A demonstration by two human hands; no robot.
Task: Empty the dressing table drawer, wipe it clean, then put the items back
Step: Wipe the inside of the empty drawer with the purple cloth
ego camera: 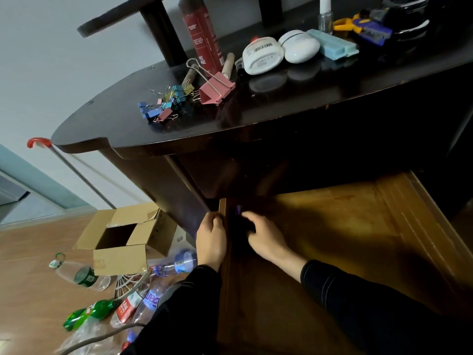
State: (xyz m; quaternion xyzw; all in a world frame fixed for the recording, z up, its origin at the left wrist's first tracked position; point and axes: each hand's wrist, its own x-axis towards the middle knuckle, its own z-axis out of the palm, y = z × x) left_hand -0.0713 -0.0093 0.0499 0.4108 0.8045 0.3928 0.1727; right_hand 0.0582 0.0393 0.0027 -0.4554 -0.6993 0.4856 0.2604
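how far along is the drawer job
Emptying looks nearly done: binder clips and white cases sit on the tabletop. The right hand grips a dark thing in the drawer corner, cloth or item unclear; the left hand holds its side. Putting items back remains.

Dark glossy dressing table top carries: small coloured binder clips, large pink binder clip, upright red bottle, two white cases, pale blue box. Wood floor carries: open cardboard box, scattered plastic bottles.

Head cam, tilted; looks down, close over drawer.
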